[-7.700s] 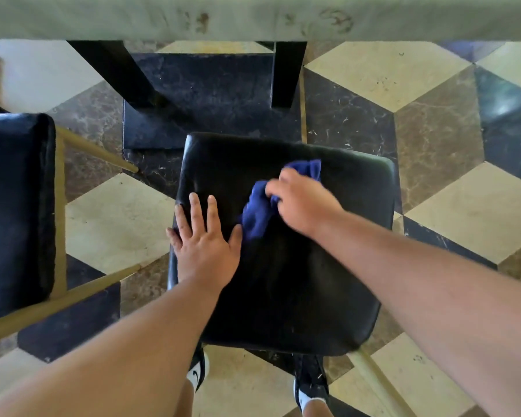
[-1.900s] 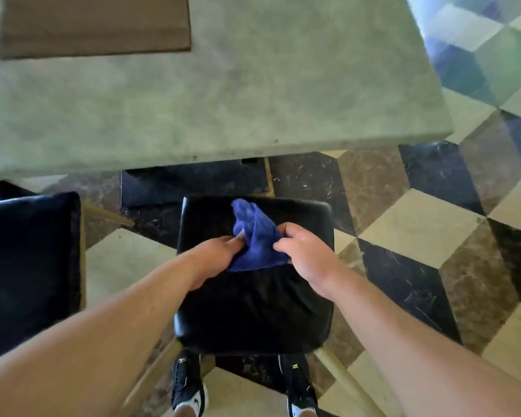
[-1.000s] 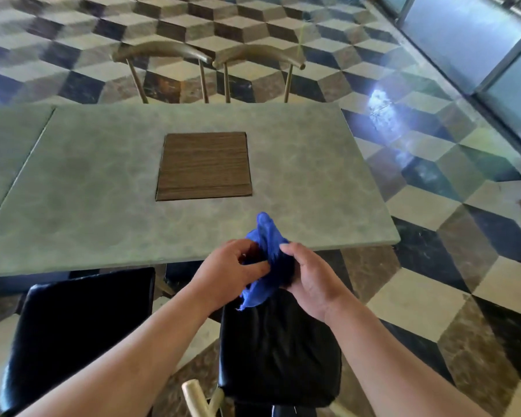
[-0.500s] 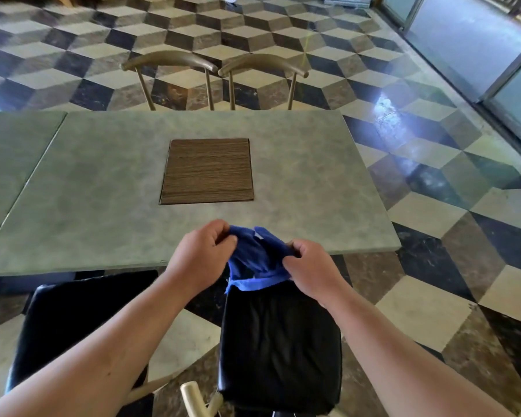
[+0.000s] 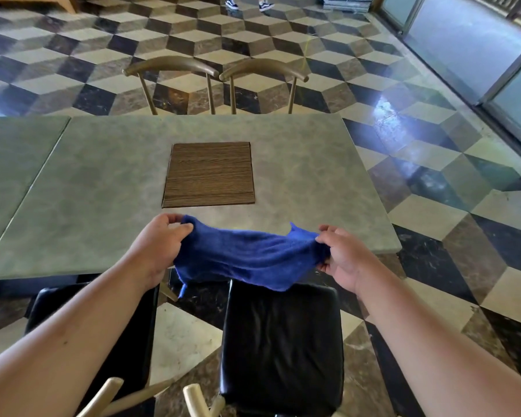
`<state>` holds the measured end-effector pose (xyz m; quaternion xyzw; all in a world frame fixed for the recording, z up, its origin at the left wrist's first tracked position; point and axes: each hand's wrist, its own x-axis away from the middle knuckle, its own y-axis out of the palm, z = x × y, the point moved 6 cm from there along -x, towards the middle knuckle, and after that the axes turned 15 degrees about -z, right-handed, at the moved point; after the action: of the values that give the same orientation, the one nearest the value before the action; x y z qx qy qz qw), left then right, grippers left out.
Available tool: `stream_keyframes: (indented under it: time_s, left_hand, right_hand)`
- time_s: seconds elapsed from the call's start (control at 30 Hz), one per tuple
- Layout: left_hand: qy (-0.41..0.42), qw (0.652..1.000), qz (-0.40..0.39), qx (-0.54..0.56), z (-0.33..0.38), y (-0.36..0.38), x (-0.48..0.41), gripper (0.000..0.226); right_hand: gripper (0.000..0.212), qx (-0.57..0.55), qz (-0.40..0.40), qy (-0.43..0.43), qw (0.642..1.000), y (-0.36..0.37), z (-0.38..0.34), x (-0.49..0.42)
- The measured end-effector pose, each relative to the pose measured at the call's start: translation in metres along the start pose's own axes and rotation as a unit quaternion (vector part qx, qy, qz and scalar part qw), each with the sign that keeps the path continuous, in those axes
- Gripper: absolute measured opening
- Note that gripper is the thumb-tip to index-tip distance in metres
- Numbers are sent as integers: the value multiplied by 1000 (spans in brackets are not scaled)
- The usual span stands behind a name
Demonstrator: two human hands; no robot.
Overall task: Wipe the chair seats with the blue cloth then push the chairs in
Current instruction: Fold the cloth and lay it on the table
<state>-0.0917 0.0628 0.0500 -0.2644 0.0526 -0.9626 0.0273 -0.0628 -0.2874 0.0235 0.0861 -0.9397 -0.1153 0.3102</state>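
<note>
The blue cloth [image 5: 250,257] is stretched wide in the air over the near edge of the table, above the front of a black chair seat [image 5: 282,344]. My left hand [image 5: 160,245] pinches its left end and my right hand [image 5: 342,258] pinches its right end. A second black chair seat [image 5: 139,335] stands to the left, mostly hidden behind my left forearm. Both seats stand out from under the table, on my side of it.
The grey-green table [image 5: 103,188] has a brown wooden square inset [image 5: 209,174] in its middle. Two chairs with curved brass backs [image 5: 215,72] stand at the far side. Another person's feet [image 5: 248,3] show at the top. Glass doors [image 5: 478,40] are at the right.
My hands have moved apart, spreading the bunched cloth into a wide band. Before that, the cloth came up off the chair seat, and my view rose from the seat to the table top.
</note>
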Motion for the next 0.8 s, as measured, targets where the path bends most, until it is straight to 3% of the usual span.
stream_keyframes:
  time_s: [0.13,0.2,0.23,0.3,0.33,0.43,0.5,0.57,0.63,0.73,0.8]
  left_hand:
    - [1,990,-102,97,-1,1,-1,49]
    - [26,988,-152,10,7,2,3,49]
    - [38,984,-142,-99,13,1,3,44]
    - [52,936,-77,-339,22,-4,0,24]
    - [59,904,-44,-421,25,-5,0,14]
    - [108,845,15,-523,36,2,1,4]
    - [113,835,36,-538,41,8,1,18]
    - [69,853,36,-515,45,17,3,27]
    - [29,891,-27,-451,48,41,5,27]
    - [-12,961,-139,-239,46,85,14,26]
    - [-22,965,-209,-159,45,109,21,17]
  right_hand:
    - [52,-26,-88,-16,996,-5,-15,3]
    - [50,100,-90,-30,990,-7,-24,6]
    - [46,225,-62,-37,972,-9,-30,7]
    - [33,482,11,-46,875,-13,-43,6]
    - [27,561,32,-54,826,-13,-47,6]
    - [14,649,59,-85,753,-7,-53,3]
    - [14,626,70,-75,773,-5,-52,-2]
    - [16,541,60,-48,837,3,-44,-5]
    - [18,432,19,-46,900,23,-32,-6]
    - [21,274,-89,-43,957,62,-11,-6]
    - [32,166,-168,-7,972,83,0,-4]
